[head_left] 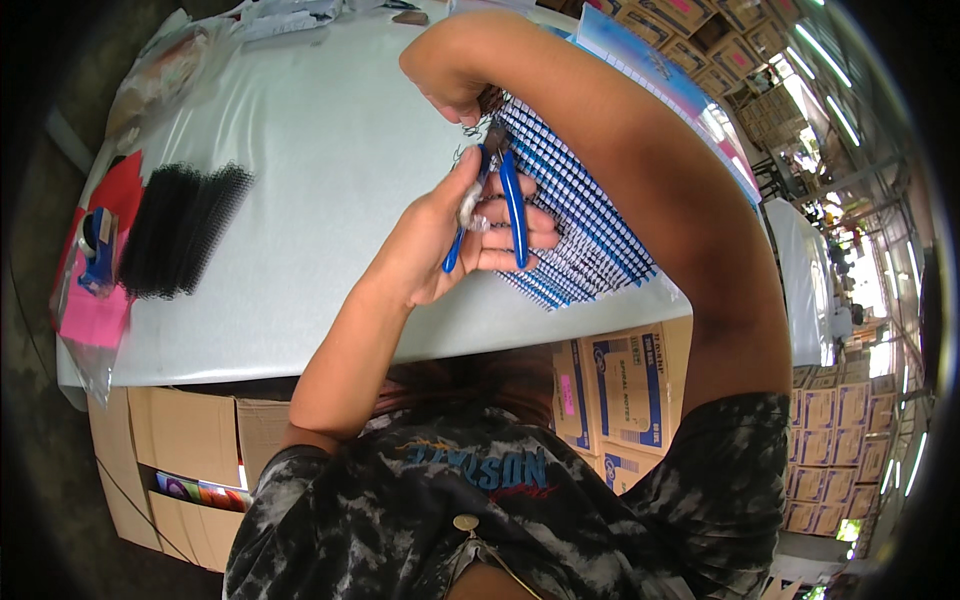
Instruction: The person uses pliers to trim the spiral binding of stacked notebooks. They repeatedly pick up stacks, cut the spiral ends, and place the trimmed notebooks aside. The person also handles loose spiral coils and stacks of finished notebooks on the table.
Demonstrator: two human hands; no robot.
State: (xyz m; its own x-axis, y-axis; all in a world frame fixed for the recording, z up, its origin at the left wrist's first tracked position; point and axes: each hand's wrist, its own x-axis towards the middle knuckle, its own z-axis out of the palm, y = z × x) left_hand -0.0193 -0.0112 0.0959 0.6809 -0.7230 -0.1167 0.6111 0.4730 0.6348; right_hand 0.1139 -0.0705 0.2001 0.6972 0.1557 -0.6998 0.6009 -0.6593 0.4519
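My left hand is closed around blue-handled pliers, palm turned up, the handles spread apart. The dark jaws point away from me, at the far left corner of a stack of spiral-bound notebooks. Rows of coils show along the stack's blue and white edges. Something whitish wraps a finger near the thumb. My right arm reaches across over the stack. At its end my right hand bends down with curled fingers, beside loose black wire ends just beyond the jaws. What its fingertips pinch is hidden.
On the pale-covered table, a bundle of black spiral coils lies at left, beside a blue tape dispenser on red and pink sheets. Clear plastic bags lie far left. Cardboard boxes stand below the table's near edge.
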